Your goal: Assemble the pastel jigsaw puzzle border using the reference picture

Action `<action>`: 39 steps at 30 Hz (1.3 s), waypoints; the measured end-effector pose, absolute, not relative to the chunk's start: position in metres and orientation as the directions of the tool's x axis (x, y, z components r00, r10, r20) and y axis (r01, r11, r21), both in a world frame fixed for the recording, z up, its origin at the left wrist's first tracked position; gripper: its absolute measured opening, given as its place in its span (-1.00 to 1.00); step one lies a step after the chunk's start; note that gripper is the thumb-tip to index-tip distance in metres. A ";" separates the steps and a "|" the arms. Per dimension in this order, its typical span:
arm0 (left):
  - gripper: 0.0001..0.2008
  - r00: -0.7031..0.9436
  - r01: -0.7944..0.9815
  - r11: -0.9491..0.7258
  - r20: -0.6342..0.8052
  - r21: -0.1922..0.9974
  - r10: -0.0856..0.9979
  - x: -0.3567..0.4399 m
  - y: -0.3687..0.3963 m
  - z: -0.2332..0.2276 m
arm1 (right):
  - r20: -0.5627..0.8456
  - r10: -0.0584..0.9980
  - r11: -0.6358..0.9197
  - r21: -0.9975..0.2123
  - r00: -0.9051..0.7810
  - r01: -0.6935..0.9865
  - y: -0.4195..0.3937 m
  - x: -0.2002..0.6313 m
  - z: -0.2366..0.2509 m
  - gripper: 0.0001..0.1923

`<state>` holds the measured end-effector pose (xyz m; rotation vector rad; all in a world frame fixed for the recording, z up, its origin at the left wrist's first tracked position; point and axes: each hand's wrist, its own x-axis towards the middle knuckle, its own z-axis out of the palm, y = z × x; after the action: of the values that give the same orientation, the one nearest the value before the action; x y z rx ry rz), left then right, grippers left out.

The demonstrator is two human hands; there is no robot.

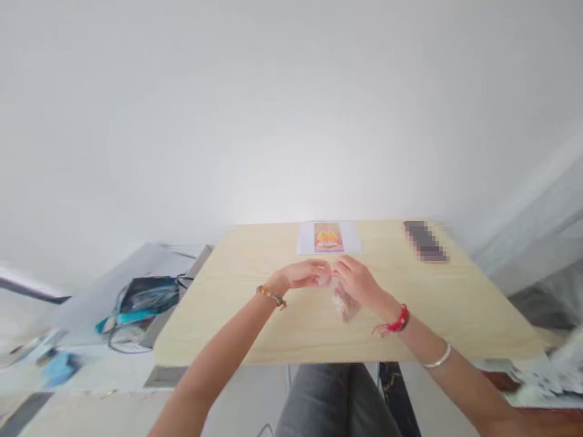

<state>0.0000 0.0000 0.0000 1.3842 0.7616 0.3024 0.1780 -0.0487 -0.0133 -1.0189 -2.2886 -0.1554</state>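
Note:
Both hands meet over the middle of the wooden table, just in front of a printed sheet. A small clear plastic bag (346,305) with pinkish contents hangs from the fingers of my right hand (354,278), which is closed on its upper part. My left hand (304,274) is closed too, its fingertips touching the right ones and pinching a pale bit that looks like the same bag's edge. What is inside the bag is too blurred to name. The sheet (306,238) carries a picture of a yellow figure.
The wooden table (237,328) stands against a white wall. A dark, pixelated flat object (426,241) lies at its far right. Left of the table, a dark bag or box with cables (150,297) sits lower down. My legs (334,400) are under the front edge.

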 end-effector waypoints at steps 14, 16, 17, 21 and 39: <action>-0.91 0.443 0.533 -0.147 -0.127 0.833 0.887 0.007 -0.015 0.011 | 0.380 0.595 0.790 -0.113 -0.708 0.603 -0.057 0.174 0.001 -0.87; -0.92 0.440 0.534 -0.126 -0.147 0.836 0.886 0.001 -0.014 0.010 | 0.356 0.576 0.808 -0.117 -0.735 0.577 -0.059 0.173 0.004 -0.86; -0.93 0.451 0.527 -0.119 -0.159 0.841 0.878 -0.001 -0.014 0.009 | 0.345 0.579 0.807 -0.119 -0.738 0.578 -0.060 0.173 0.006 -0.85; -0.90 0.503 0.455 -0.112 -0.151 0.884 0.851 -0.007 -0.014 0.011 | 0.345 0.634 0.764 -0.146 -0.692 0.628 -0.061 0.173 0.009 -0.86; -0.46 0.705 0.299 -0.105 -0.145 0.949 0.694 -0.008 -0.029 0.003 | 0.417 0.827 0.538 -0.784 -0.378 0.310 -0.054 0.196 -0.002 -0.81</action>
<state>-0.0084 -0.0287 0.0030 1.6940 0.8048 0.4036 0.1960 -0.0536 -0.0018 -0.9250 -1.9325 0.7737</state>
